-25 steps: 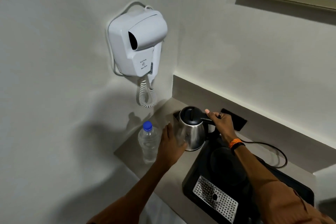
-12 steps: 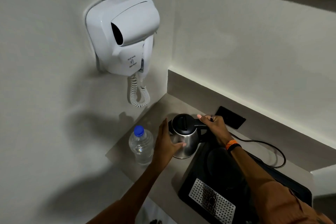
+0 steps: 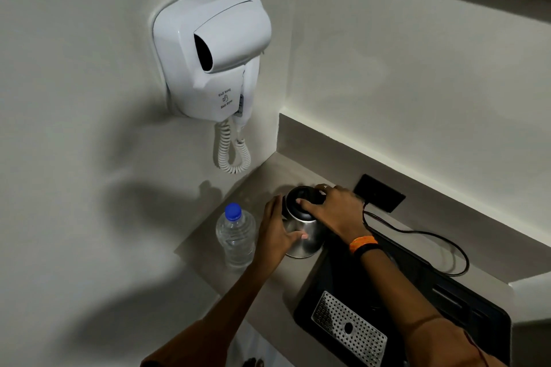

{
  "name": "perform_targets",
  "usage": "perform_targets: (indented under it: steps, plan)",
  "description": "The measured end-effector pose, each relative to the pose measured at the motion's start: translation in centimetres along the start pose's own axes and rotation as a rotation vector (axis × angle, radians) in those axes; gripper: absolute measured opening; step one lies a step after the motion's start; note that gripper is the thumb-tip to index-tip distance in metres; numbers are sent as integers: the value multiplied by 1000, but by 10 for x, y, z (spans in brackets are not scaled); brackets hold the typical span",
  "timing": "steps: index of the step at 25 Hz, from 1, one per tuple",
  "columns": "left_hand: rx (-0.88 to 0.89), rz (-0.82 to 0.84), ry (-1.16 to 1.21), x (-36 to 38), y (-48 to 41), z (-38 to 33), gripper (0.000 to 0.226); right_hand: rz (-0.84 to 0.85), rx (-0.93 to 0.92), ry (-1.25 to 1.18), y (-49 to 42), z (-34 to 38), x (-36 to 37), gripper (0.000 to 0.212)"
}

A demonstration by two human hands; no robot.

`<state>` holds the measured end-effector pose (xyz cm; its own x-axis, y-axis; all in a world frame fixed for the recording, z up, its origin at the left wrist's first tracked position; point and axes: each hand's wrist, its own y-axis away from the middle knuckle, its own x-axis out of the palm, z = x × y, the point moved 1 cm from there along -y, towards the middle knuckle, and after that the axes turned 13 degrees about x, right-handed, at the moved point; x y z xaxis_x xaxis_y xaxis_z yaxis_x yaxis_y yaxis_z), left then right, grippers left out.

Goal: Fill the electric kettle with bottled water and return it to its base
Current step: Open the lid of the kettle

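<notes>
A small steel kettle (image 3: 307, 240) with a black lid (image 3: 301, 198) stands on the grey counter (image 3: 268, 176), just left of a black tray (image 3: 417, 286). My left hand (image 3: 275, 235) presses against the kettle's left side, thumb across its front. My right hand (image 3: 335, 208) lies over the lid, fingers on its top; the handle is hidden under it. A clear water bottle (image 3: 235, 237) with a blue cap (image 3: 233, 211) stands upright to the left of my left hand, cap on.
A white wall-hung hair dryer (image 3: 208, 53) with a coiled cord (image 3: 232, 152) hangs above the counter corner. A black cable (image 3: 432, 238) runs from a dark wall socket (image 3: 380, 192) behind the tray. A perforated metal drain plate (image 3: 348, 326) sits in the tray's front.
My right hand has shifted from the kettle's handle onto the lid. My left hand stays on the kettle's side. The camera has moved closer.
</notes>
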<state>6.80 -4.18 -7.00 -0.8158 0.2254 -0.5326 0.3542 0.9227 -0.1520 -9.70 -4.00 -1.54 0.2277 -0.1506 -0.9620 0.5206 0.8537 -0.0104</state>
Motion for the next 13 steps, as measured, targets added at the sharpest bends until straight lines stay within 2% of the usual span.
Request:
perform_targets:
  steps: [4, 9, 13]
  plan:
    - [-4, 0, -11, -1, -1, -3, 109, 8, 9, 6, 4, 4, 3, 56]
    - [-2, -23, -12, -2, -1, -4, 107, 89, -8, -10, 1, 6, -3, 44]
    - [2, -18, -10, -5, 0, -8, 107, 261, 14, -276, -3, -2, -14, 35]
